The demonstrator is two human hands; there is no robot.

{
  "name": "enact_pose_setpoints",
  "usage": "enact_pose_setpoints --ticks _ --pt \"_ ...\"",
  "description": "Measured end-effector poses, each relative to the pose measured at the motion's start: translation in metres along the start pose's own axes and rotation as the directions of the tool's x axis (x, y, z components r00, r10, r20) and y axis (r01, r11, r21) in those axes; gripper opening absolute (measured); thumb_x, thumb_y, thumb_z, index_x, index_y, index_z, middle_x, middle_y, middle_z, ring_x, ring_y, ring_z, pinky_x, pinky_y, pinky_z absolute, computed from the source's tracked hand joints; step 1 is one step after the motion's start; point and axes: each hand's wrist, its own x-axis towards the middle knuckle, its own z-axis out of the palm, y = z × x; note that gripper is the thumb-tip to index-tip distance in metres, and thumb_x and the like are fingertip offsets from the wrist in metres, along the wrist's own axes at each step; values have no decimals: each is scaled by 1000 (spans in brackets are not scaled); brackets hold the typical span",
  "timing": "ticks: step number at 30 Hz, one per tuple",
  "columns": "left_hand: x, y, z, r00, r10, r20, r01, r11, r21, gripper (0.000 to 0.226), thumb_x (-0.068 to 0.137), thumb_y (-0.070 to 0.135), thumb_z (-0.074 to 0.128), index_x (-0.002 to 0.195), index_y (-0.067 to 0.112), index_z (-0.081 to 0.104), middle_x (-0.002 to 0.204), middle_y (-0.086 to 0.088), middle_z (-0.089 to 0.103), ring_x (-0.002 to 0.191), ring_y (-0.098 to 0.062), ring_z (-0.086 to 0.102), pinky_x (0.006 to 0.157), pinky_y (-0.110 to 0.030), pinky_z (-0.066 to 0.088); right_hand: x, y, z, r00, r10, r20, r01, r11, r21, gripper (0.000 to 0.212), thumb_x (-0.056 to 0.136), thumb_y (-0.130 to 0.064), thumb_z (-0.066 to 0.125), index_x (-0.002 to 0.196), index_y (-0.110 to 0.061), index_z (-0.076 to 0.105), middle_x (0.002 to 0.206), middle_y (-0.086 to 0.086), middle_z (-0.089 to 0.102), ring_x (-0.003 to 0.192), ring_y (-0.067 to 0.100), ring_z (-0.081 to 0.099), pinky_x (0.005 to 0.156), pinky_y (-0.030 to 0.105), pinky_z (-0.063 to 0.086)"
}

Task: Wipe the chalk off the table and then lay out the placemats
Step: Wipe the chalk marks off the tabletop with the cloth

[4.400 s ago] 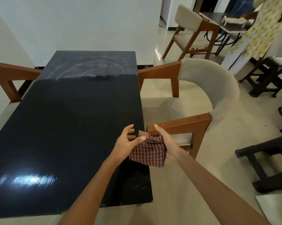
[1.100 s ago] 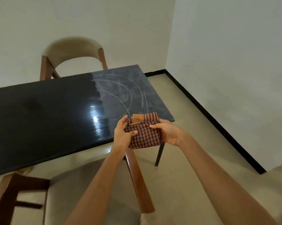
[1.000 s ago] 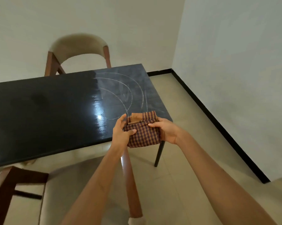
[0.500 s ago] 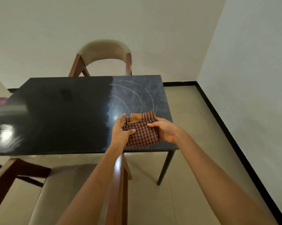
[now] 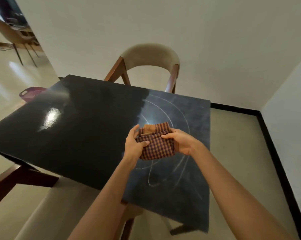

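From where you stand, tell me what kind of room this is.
Probably a home dining room: a black table still marked with chalk lines, an upholstered wooden chair behind it, and more chairs through the doorway.

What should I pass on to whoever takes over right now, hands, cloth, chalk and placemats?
Left hand: grips the left side of the folded checked cloth.
Right hand: grips its right side. The cloth is held above the black table, over the chalky end.
Done: the left part of the tabletop looks wiped and glossy.
Left: the chalk marks, curved lines and a grey haze, cover the right end of the table. Wipe them, then lay the placemats; none are in view.
Nearby: a beige-backed wooden chair at the far side, another seat at the near edge.
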Motion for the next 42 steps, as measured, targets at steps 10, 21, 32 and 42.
enact_pose_setpoints --ticks 10,21,32,42 --pt "62 8 19 980 -79 -183 75 997 -28 75 84 -8 60 145 26 32 140 3 47 125 -14 47 99 -39 47 100 -45 -29 978 84 193 -62 991 -117 28 93 -8 56 120 -16 61 114 13 69 107 32 65 92 54 52" --pt "128 0 87 832 -246 -496 150 963 -226 76 83 -16 52 145 23 32 140 0 46 115 -8 47 77 -21 47 213 -83 -68 876 256 409 -86 917 -390 20 95 -6 53 109 -18 61 112 11 68 106 29 64 94 53 50" --pt "167 -22 97 737 -299 -606 178 951 -253 87 79 -25 43 147 27 29 150 -3 36 118 -9 48 80 -32 56 276 -84 -57 949 44 311 125 856 -502 52 80 11 64 129 -6 59 121 9 65 108 22 60 89 32 50" --pt "252 -34 118 660 -281 -697 107 953 -284 84 78 -25 49 144 25 37 148 -1 40 130 -18 46 96 -40 51 352 -120 -70 952 -97 290 272 705 -655 44 78 -2 75 121 -6 65 120 12 67 112 24 61 99 36 49"
